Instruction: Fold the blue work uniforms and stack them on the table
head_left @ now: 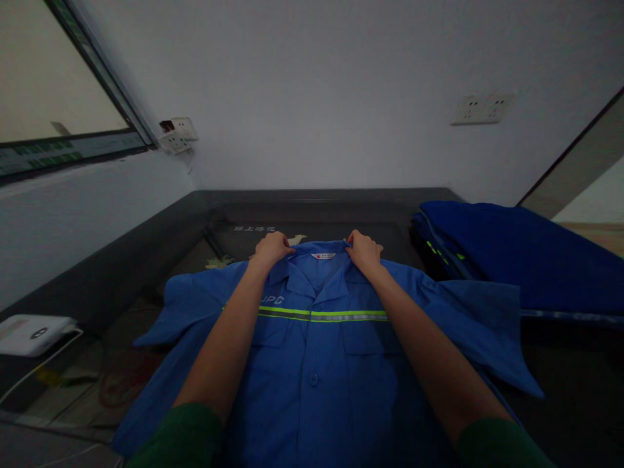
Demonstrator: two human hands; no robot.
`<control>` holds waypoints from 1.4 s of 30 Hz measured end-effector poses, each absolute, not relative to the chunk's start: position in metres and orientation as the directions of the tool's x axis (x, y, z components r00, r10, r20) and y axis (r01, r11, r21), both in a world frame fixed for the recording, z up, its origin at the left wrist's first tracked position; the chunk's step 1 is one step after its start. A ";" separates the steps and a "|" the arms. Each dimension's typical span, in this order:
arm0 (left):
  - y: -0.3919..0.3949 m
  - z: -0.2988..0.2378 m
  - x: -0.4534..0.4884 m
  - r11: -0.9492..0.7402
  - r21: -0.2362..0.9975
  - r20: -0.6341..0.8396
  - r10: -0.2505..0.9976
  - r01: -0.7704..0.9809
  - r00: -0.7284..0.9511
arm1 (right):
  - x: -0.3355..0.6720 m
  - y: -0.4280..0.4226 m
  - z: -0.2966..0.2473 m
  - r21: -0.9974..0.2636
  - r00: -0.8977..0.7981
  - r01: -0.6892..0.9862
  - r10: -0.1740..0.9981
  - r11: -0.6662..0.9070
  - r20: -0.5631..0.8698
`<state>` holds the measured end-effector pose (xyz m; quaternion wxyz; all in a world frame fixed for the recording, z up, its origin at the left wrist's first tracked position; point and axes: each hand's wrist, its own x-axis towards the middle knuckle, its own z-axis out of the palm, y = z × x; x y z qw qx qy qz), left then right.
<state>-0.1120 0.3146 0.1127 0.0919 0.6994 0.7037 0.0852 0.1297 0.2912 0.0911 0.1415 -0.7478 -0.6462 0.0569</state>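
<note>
A blue short-sleeved work shirt lies spread front side up, its collar toward the wall and both sleeves out to the sides. A yellow-green and grey reflective stripe crosses its chest, and a white label shows inside the collar. My left hand pinches the collar at its left end. At the collar's right end, my right hand grips the fabric between thumb and fingers. My forearms cover parts of the chest and the lettering there.
Beneath the shirt is a dark glass-topped table against the wall. Folded dark blue garments are stacked at the right. A white device with a cable sits at the left edge. Wall sockets are above.
</note>
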 end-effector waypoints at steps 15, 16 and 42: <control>0.320 0.101 -0.107 -0.071 0.333 0.084 0.995 0.940 0.045 | 0.124 0.285 0.100 -0.195 0.103 0.977 0.991 -0.086 0.083; 0.320 0.099 -0.106 -0.063 0.341 0.085 0.996 0.938 0.036 | 0.123 0.285 0.098 -0.193 0.104 0.978 0.991 -0.085 0.089; 0.327 0.080 -0.125 -0.654 0.314 0.307 0.756 0.688 0.579 | 0.158 0.308 0.099 -0.339 -0.574 0.738 0.807 0.583 0.137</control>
